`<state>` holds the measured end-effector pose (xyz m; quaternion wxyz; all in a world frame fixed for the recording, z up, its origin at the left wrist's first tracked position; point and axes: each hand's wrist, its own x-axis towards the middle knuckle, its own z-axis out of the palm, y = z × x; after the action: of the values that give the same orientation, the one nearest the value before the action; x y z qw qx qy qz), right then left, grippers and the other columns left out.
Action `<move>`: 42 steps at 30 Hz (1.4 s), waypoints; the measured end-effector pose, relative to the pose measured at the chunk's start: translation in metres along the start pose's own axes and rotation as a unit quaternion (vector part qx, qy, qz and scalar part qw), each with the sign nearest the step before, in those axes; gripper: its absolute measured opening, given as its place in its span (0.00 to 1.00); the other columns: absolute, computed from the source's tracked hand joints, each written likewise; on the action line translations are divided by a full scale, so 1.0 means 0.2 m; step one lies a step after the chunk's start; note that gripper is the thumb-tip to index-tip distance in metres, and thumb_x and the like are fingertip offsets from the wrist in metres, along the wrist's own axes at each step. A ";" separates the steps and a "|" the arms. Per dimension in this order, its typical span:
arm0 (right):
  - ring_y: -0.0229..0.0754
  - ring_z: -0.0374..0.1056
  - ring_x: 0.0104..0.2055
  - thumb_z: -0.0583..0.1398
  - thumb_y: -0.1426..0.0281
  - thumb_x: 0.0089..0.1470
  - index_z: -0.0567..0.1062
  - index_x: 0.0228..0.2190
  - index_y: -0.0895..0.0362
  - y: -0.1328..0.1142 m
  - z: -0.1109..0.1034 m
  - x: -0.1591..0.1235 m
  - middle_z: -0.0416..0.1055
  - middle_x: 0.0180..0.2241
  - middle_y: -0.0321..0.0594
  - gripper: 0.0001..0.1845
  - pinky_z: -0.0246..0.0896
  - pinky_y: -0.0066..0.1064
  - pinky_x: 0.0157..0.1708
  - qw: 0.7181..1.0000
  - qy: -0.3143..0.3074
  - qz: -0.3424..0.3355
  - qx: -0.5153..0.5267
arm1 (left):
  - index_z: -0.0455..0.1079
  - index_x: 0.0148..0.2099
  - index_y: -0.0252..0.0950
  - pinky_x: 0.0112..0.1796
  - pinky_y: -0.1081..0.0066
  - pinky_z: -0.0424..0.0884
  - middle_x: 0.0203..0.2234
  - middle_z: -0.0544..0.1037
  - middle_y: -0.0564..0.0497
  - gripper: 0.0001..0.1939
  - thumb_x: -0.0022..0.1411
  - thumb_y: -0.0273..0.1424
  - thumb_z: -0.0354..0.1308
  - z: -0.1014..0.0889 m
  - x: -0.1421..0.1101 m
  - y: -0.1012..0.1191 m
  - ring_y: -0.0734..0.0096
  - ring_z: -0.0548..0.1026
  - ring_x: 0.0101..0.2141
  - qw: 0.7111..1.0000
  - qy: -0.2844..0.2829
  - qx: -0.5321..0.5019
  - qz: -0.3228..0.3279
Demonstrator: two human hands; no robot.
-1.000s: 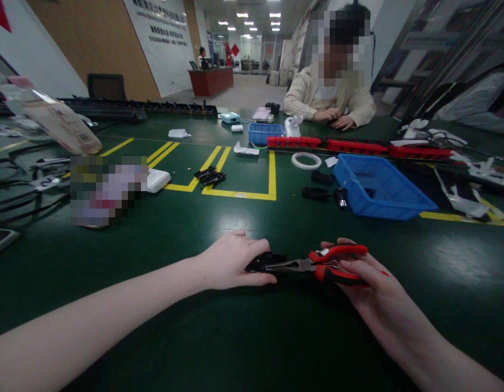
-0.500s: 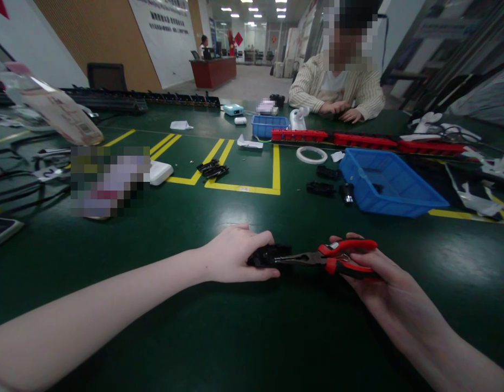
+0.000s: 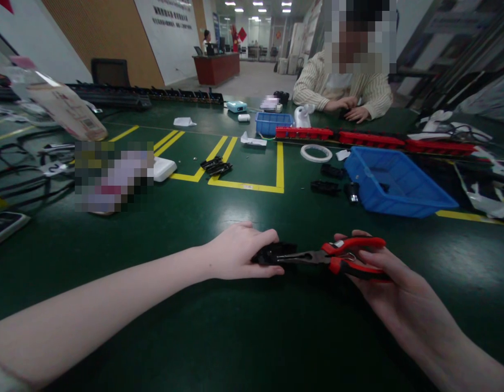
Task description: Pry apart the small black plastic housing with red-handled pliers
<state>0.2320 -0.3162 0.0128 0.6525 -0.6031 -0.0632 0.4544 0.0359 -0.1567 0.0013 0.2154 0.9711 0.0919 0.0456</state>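
Note:
Low over the green table (image 3: 252, 332), my left hand (image 3: 239, 253) is closed around a small black plastic part (image 3: 272, 253), thumb and fingers on either side of it. My right hand (image 3: 384, 272) grips red-and-black needle-nose pliers (image 3: 337, 257) by the handles. The plier jaws point left and reach onto the black part; whether they pinch anything on it I cannot tell. My left palm hides the part's left end.
Beyond my right hand stand a blue bin (image 3: 399, 188), several black parts (image 3: 325, 188) and a tape roll (image 3: 316, 153). Red rails (image 3: 370, 140) cross behind. More black pieces (image 3: 217, 166) lie near yellow tape lines. A bottle (image 3: 67, 103) leans at left. A person (image 3: 344, 90) sits opposite.
The whole view has shifted slightly, so things appear a little further right. Both hands keep their grips, and the pliers still reach onto the black part.

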 end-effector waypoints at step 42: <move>0.46 0.72 0.48 0.68 0.72 0.39 0.73 0.42 0.55 0.00 0.02 -0.01 0.76 0.45 0.40 0.24 0.73 0.30 0.41 0.998 0.026 0.027 0.041 | 0.64 0.41 0.36 0.31 0.70 0.61 0.27 0.73 0.54 0.18 0.64 0.46 0.52 0.00 -0.01 0.01 0.70 0.69 0.25 1.000 0.000 0.005 -0.006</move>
<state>0.2292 -0.3140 0.0151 0.6660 -0.5886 -0.0115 0.4581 0.0333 -0.1580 0.0021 0.2109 0.9716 0.0979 0.0435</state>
